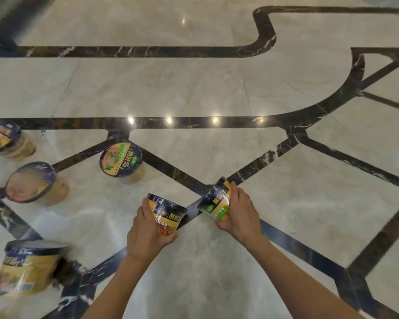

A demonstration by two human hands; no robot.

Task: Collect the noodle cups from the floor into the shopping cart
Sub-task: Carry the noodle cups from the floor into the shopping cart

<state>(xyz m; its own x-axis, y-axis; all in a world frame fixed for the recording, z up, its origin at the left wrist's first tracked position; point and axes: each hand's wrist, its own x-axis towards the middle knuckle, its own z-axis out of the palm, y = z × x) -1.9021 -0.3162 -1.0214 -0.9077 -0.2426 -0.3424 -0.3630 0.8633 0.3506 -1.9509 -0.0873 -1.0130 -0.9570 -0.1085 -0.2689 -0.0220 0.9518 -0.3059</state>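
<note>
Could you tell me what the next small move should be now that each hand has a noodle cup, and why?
Probably carry both cups to the cart, which is out of view. The left hand grips one cup, the right hand grips another cup, so neither can take the four cups on the floor.

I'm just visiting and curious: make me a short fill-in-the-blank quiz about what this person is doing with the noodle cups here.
1. Each hand holds ____ noodle cup: the left hand grips the left cup, the right hand the right cup.
2. Not counting the held ones, ____ cups stand on the floor, all to the person's left.
3. The floor is pale marble crossed by ____ bands.
4. The shopping cart is ____ in this view.

Missing words: one; four; dark; not visible
</note>
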